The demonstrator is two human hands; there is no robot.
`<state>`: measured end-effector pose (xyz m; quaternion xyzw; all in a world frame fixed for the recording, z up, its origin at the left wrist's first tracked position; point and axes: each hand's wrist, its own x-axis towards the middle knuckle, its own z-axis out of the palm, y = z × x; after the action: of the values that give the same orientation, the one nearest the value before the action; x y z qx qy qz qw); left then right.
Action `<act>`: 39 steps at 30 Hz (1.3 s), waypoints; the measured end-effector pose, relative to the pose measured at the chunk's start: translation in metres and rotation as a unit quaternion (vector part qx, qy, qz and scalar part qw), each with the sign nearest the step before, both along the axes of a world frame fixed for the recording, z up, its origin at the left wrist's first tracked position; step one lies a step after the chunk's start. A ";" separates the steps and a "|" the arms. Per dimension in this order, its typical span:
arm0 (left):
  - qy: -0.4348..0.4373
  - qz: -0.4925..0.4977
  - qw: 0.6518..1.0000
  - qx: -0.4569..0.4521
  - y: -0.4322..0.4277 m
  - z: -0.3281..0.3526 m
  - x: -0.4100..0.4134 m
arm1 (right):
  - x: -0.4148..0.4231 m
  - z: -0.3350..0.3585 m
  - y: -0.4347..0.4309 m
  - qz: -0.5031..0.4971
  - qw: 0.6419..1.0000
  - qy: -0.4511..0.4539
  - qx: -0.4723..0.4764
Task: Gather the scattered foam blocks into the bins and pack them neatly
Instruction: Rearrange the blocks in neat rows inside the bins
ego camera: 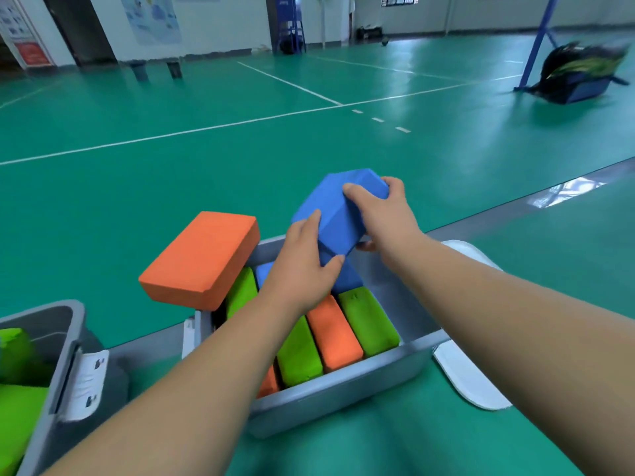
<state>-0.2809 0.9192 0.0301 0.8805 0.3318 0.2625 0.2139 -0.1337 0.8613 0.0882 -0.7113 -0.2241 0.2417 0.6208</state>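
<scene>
Packing step: left hand [302,266] and right hand [381,214] both grip a blue block [338,207], tilted above the bin's [343,389] far end. Next it likely needs lowering into the gap.

Blue block [338,207]: rectangular foam, held aloft, tilted, above far end of grey bin [343,393]. Second blue block [345,274] below it, inside bin at far end. Packed on edge, side by side in bin: right green block [369,324], orange block [333,333], middle green block [299,350], left green block [240,292]. Flat orange block [201,257] lies across bin's far-left rim corner. Left bin [65,324], grey, holds bright green blocks [17,407].
</scene>
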 end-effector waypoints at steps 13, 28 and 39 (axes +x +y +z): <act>0.227 -0.148 0.959 -0.078 -0.033 -0.045 0.049 | 0.061 0.002 -0.045 -0.085 0.961 -0.243 -0.098; 0.348 -0.191 0.917 -0.025 -0.033 -0.076 0.055 | 0.078 -0.039 -0.054 0.188 0.822 -0.350 -0.408; 0.374 -0.172 0.911 -0.035 -0.019 -0.071 0.040 | 0.054 -0.069 -0.059 0.328 0.601 -0.332 -0.649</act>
<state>-0.2409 0.9001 -0.0411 0.9496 0.2401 -0.1384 0.1467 -0.0798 0.8021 0.0188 -0.8370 -0.4174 0.2585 -0.2416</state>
